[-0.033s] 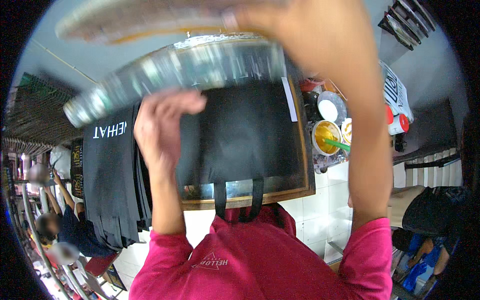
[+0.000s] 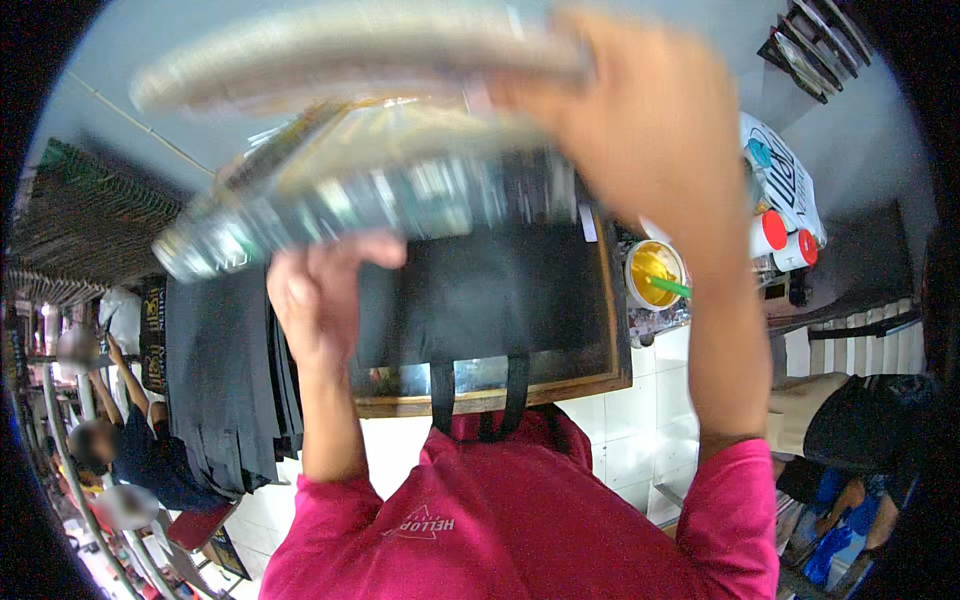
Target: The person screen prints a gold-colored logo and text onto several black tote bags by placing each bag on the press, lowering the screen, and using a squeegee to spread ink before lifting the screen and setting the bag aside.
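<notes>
My right hand [image 2: 640, 110] is closed round the raised far edge of a large screen-printing frame [image 2: 340, 60], smeared by motion. The frame tilts over the board, and its low greenish-white edge [image 2: 330, 225] crosses a black fabric bag [image 2: 470, 280]. This bag lies flat on a wood-edged board [image 2: 590, 385], its two handles [image 2: 515, 398] hanging over the near edge. My left hand [image 2: 315, 290] is just below the frame's low edge, at the bag's left side. Its fingers are apart, somewhat blurred, with nothing seen in them; whether it touches the frame I cannot tell.
Stacked black bags [image 2: 215, 370] hang at the left. On the right stand a tub of yellow paste [image 2: 655, 275] with a green stick [image 2: 670, 287], red-lidded jars [image 2: 768, 232] and a white printed bag [image 2: 785, 185]. Other people [image 2: 150, 450] are at the far left and lower right.
The frame's low edge and raised edge have both come down and nearer, now covering the white lettering on the left stack. My right hand moved with it; my left hand barely shifted.
</notes>
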